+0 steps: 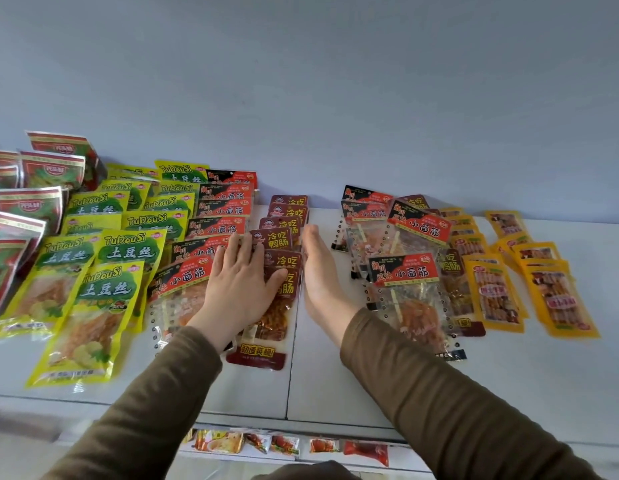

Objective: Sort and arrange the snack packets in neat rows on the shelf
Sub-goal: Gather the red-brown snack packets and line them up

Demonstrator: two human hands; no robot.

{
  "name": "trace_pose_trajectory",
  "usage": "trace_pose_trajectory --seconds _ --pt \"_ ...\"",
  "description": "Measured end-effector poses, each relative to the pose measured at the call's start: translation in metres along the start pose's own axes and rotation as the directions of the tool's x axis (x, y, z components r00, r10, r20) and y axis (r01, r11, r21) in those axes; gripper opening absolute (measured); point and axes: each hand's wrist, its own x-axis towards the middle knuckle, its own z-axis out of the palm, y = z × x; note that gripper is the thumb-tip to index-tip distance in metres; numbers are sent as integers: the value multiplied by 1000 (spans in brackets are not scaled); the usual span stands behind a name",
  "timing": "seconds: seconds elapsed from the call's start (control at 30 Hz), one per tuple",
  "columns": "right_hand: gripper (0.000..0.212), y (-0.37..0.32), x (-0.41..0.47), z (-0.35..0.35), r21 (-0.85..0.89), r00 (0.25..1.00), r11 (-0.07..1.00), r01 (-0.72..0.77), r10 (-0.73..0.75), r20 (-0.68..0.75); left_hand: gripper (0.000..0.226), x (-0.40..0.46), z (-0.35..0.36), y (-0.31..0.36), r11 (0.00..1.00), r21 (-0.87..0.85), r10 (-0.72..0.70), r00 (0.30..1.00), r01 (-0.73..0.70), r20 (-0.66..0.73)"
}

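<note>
Left hand [239,282] lies flat, fingers straight and spread, pressing on the dark red packets [278,271] and the edge of the red-and-black packets [197,275] just to their left. Right hand [318,271] stands on edge, fingers straight and together, palm against the right side of the dark red row. That row runs back along the white shelf [322,382]. Yellow-green packets [103,292] lie in rows further left. Right of the right hand sits a loose, overlapping pile of red-and-black and dark red packets [405,271], then orange packets [495,292].
</note>
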Motion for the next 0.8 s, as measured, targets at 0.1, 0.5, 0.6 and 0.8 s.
trace_pose_trajectory --seconds 0.1,0.5,0.6,0.8 --pt "63 2 0 3 9 1000 1000 7 -7 -11 78 3 3 3 998 -56 14 1000 -14 4" --pt "50 -1 3 -19 106 999 994 23 -20 -27 66 -37 -14 -5 979 -110 150 975 -169 -162" --pt "45 0 4 -21 124 1000 992 28 -27 -12 56 -62 -4 9 942 14 335 940 -335 -64" --pt "45 -2 2 -19 125 1000 992 23 -24 6 57 -67 22 24 971 25 239 970 -238 -37"
